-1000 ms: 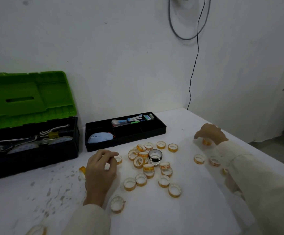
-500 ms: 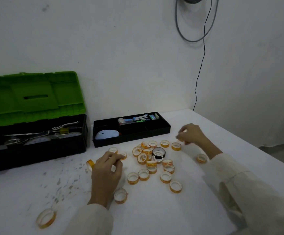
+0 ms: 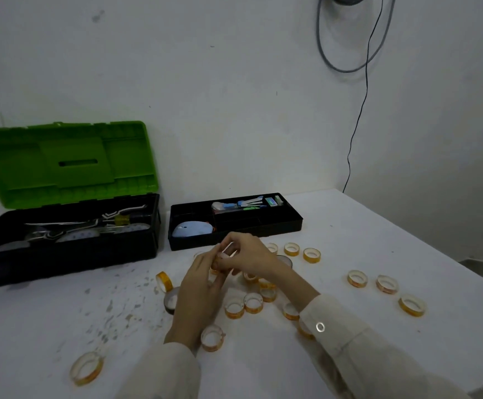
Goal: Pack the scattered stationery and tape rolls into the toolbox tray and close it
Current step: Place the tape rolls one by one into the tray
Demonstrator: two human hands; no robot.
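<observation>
Tape rolls [image 3: 253, 303] litter the stained white table [image 3: 349, 240] while left hand [image 3: 203, 289] and right hand [image 3: 252, 256] fingers [image 3: 205, 259] pinch one.

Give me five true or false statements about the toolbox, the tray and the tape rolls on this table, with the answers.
1. The toolbox has its green lid standing open. True.
2. The black tray sits inside the toolbox. False: it stands on the table, to the right of the toolbox.
3. The left hand and the right hand meet just in front of the tray. True.
4. Every one of the tape rolls is packed in the tray. False: many lie scattered on the table.
5. A pale blue object lies in the tray's left compartment. True.
</observation>
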